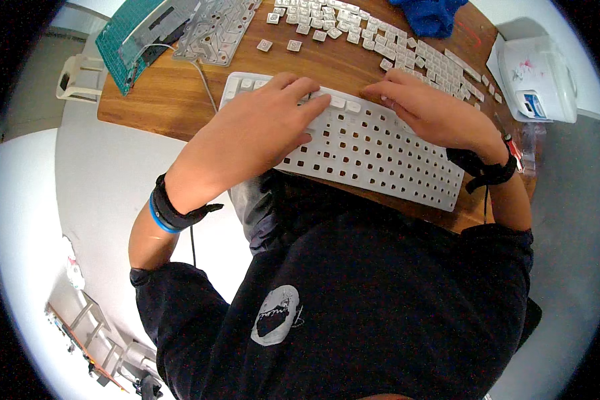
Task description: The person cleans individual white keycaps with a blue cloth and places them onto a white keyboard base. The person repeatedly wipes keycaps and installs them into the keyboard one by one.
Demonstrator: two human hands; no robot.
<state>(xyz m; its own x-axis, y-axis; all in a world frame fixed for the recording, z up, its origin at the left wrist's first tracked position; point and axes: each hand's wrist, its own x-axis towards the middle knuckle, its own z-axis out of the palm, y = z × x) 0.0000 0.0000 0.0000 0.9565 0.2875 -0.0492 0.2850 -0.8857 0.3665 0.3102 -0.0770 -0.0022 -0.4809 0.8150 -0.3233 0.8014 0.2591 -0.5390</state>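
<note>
A white keyboard frame lies in front of me at the table's near edge, tilted down to the right. Most of its square holes are bare, while a few white keycaps sit along its far row. My left hand rests over the frame's left part, its fingers apart and the index fingertip by those keycaps. It hides some of the holes and keys below. At the far edge, my right hand has thumb and fingers pinched together just above the frame. Whatever is between those fingertips is too small to make out.
Loose white keycaps spread across the wooden table beyond the frame. Keyboard inner plates and a cable lie on a green cutting mat at the far left. A blue cloth and white plastic container are far right.
</note>
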